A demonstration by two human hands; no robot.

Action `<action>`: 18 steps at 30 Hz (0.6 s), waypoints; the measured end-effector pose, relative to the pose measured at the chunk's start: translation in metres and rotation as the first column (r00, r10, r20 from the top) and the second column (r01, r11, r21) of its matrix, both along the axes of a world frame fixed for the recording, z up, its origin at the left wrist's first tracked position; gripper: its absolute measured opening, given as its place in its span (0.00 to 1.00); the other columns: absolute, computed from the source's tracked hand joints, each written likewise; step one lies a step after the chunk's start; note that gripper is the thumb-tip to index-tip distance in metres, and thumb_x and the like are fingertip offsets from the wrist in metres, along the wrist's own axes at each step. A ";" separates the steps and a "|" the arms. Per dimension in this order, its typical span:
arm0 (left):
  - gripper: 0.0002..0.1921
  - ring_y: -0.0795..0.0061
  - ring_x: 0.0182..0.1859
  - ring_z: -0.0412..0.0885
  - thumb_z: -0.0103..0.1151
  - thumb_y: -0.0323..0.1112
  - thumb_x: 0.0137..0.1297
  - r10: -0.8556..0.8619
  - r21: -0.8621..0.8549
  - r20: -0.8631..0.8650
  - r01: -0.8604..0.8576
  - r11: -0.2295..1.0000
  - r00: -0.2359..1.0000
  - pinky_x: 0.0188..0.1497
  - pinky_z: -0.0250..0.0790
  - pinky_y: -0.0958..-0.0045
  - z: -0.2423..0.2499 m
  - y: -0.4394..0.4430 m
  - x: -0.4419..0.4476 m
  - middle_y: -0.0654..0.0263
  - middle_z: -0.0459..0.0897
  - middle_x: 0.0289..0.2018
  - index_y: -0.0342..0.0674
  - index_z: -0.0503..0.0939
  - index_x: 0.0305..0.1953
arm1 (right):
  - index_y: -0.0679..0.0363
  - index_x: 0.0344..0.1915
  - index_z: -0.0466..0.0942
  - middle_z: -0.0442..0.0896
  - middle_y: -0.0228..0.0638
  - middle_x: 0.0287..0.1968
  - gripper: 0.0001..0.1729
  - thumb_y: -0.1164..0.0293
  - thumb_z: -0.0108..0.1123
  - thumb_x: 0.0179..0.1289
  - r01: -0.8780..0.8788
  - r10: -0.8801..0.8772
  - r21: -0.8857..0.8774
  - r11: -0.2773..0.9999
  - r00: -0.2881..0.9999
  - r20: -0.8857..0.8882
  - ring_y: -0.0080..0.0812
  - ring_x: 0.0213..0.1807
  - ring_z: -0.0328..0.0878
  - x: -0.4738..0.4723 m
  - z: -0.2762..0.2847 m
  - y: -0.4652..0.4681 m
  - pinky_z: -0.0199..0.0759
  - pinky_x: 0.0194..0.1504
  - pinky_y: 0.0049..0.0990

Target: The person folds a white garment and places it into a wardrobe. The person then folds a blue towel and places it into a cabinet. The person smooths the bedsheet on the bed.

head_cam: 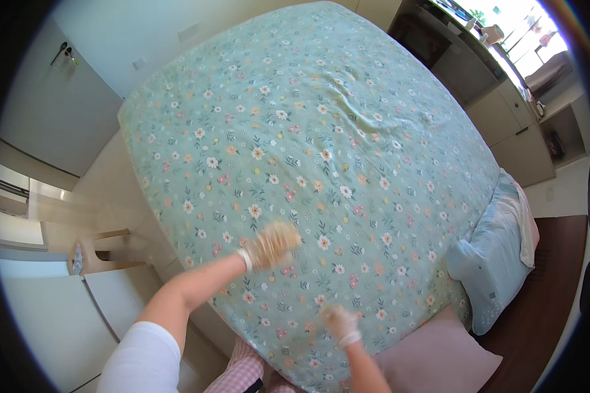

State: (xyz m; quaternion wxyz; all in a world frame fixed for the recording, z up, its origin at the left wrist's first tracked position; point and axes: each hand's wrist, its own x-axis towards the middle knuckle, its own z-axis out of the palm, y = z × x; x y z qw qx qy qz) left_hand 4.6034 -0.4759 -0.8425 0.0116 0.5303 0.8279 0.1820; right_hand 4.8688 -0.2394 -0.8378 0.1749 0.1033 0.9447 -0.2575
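Observation:
A pale green fitted bed sheet (pixel 280 152) printed with flowers covers the mattress before me. My left hand (pixel 274 244), in a thin whitish glove, is over the near part of the sheet, blurred by motion. My right hand (pixel 341 324), gloved too, is lower and further right, near the bed's close edge; its fingers look curled. Blur hides whether either hand touches the cloth or has hold of it. Creases (pixel 354 113) run across the sheet's far right part.
A mauve pillow (pixel 437 353) and a light blue pillow (pixel 496 265) lie at the right by the dark wooden headboard (pixel 555 294). A desk with drawers (pixel 501 113) stands beyond the bed. At left are a door (pixel 64 103), a wooden chair (pixel 91 255) and pale cabinets (pixel 49 324).

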 end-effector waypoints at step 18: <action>0.31 0.65 0.72 0.55 0.47 0.56 0.60 0.332 -0.480 0.046 -0.271 0.835 0.942 0.69 0.39 0.41 -0.086 -0.114 -0.060 0.68 0.61 0.69 0.61 0.64 0.66 | 0.61 0.63 0.67 0.69 0.49 0.65 0.35 0.54 0.58 0.59 -0.121 0.246 0.263 0.957 0.819 -0.519 0.50 0.67 0.64 -0.502 -0.103 -0.083 0.51 0.69 0.47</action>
